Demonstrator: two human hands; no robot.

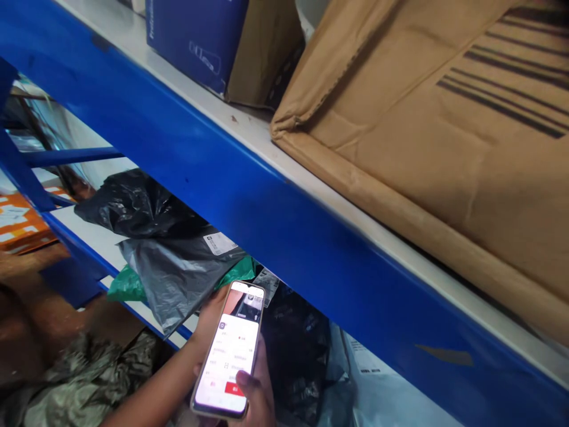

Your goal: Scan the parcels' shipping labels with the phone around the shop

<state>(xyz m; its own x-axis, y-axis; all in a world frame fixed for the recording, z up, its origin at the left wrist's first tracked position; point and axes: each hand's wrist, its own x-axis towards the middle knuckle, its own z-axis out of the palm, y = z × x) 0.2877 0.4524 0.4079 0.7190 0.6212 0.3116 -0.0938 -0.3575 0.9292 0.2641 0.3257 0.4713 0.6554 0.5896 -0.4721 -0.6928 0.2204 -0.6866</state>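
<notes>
A lit smartphone (231,350) with a white and red app screen is held upright-tilted at the bottom centre. My left hand (207,323) comes in from the lower left on a bare forearm and grips the phone along its left edge and back. My right hand (262,394) cups the phone's lower right corner, its thumb resting on the screen beside a red button. Just beyond the phone lies a grey plastic parcel bag (178,279) with a white label, hanging over the lower shelf's edge.
A blue shelf beam (267,219) runs diagonally across the view. Above it sit a large brown cardboard box (444,148) and a blue box (191,35). The lower shelf holds a black bag (133,204), a green bag (127,287), another dark bag (297,350) and a white parcel (377,385).
</notes>
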